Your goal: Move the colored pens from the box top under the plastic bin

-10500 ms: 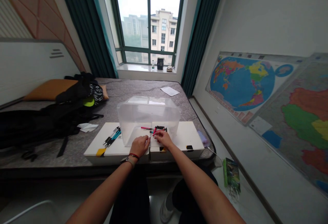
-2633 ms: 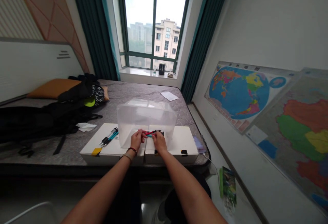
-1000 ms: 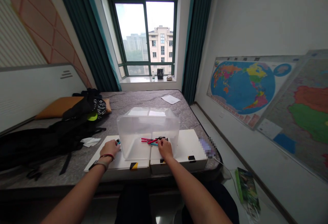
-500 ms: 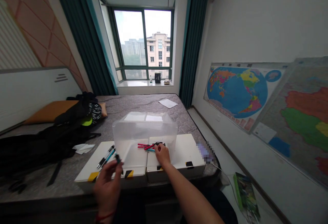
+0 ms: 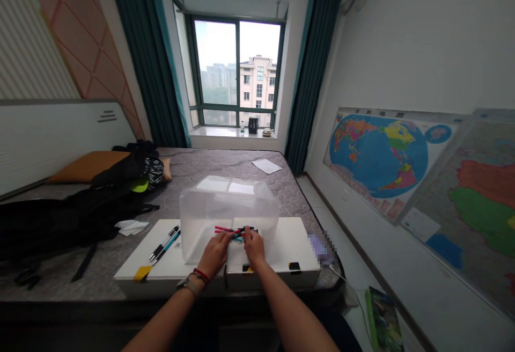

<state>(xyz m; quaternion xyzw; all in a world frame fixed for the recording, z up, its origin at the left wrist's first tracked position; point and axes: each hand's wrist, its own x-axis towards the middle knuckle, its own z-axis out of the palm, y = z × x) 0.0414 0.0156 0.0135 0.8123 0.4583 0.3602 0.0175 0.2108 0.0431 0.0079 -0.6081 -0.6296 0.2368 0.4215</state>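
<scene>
A clear plastic bin [image 5: 229, 202] lies on its side with its opening toward me. Red, black and blue pens [image 5: 223, 229] lie in a loose bundle inside it. My left hand [image 5: 214, 255] reaches in from the left, its fingers closed on a dark pen at the bundle's near side. Close beside it, my right hand [image 5: 254, 247] has its fingers pinched on the black ends of pens. The fingers partly cover the pens, so which ones each hand grips is partly hidden. Left of the bin, several pens [image 5: 164, 244] lie side by side, blue and black among them.
Under the bin are two white boxes [image 5: 293, 234] with black and yellow tape pieces. They rest on a grey mattress [image 5: 217, 161]. Black bags and clothing [image 5: 60, 223] lie left, with a crumpled tissue [image 5: 131, 227]. A blurred-out phone-like object [image 5: 322, 247] with a cable lies right.
My left hand has moved right and forward into the bin, bringing the dark pen to the bundle. My right hand stays at the pens. The view has shifted slightly.
</scene>
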